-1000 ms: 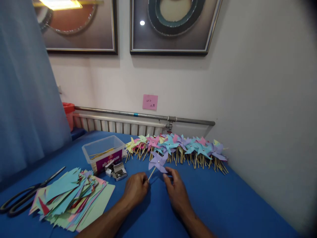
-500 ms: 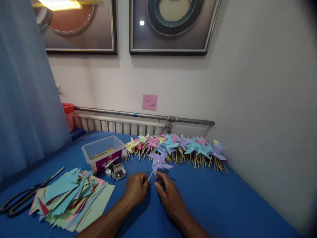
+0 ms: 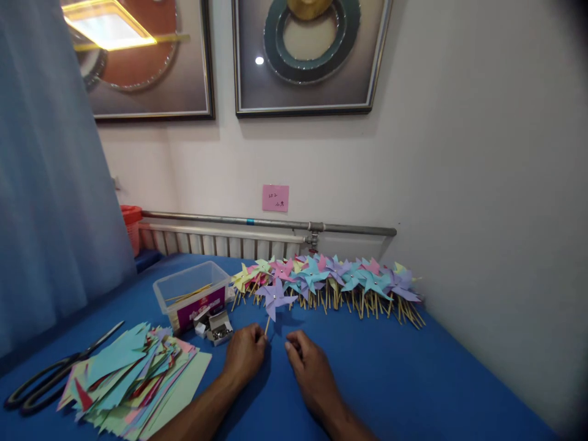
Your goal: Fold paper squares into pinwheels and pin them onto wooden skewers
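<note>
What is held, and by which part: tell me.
The left hand holds a purple pinwheel by the lower part of its stick; the right hand holds nothing visible.

Just right of the coloured-paper stack (image 3: 138,380), your left hand (image 3: 245,354) was bare, like your left forearm (image 3: 199,410); farther right of that stack, your right hand (image 3: 311,369) and right forearm (image 3: 345,424) were bare too.
</note>
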A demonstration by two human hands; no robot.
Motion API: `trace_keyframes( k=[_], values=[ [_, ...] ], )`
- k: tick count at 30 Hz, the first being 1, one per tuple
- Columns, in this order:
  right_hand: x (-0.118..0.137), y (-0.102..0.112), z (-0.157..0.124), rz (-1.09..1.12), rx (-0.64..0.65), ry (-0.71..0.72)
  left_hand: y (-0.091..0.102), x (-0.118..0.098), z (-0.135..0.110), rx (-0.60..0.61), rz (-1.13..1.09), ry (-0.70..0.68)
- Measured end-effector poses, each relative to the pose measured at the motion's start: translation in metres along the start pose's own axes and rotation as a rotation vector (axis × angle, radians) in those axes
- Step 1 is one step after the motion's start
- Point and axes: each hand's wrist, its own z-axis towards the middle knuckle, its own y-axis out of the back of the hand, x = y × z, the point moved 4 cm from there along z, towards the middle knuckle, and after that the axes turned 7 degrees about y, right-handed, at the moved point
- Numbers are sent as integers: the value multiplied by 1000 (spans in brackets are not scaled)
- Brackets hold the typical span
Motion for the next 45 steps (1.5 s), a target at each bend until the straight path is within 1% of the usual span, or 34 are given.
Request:
trace_keyframes(
  k=[3, 6, 10, 14, 17, 20, 25, 28, 30, 32, 34, 37, 39, 40, 41, 43, 45],
  values=[
    [-2, -3, 1, -2, 20, -19, -4, -7, 12, 17, 8, 32],
    [-4, -6, 1, -10, 41, -3, -6, -19, 31, 23, 32, 55],
    [-6, -8, 1, -41, 50, 10, -5, -38, 59, -55, 127, 86],
    [-8, -9, -1, -42, 38, 13, -9, -54, 77, -117, 166, 98],
    [-9, -10, -1, -39, 27, 21, -16, -60, 85, -139, 166, 122],
    [-10, -10, -1, -43, 40, 9, -22, -62, 90, -153, 164, 139],
    [-10, -10, -1, -39, 40, -2, -21, -61, 88, -183, 172, 151],
    [-8, -8, 0, -38, 37, 4, -18, -56, 74, -166, 173, 141],
    [-7, -6, 0, -41, 42, 11, -19, -51, 60, -101, 185, 101],
    [-6, -6, 1, -49, 50, 20, -20, -46, 40, -3, 214, 31],
    [-6, -5, 1, -63, 52, 37, -18, -41, 14, 71, 246, -48],
    [-7, -5, 2, -92, 39, 52, -6, -34, -31, 137, 277, -178],
    [-7, -5, 2, -105, 35, 50, 1, -25, -62, 186, 299, -265],
    [-6, -5, 2, -108, 34, 50, 3, -18, -77, 202, 307, -284],
    [-5, -5, 2, -110, 31, 52, 4, -10, -89, 207, 307, -283],
    [-3, -4, 2, -117, 20, 62, 3, 11, -109, 181, 317, -233],
    [-1, -3, 3, -135, 30, 65, 0, 26, -123, 102, 333, -233]
  ],
)
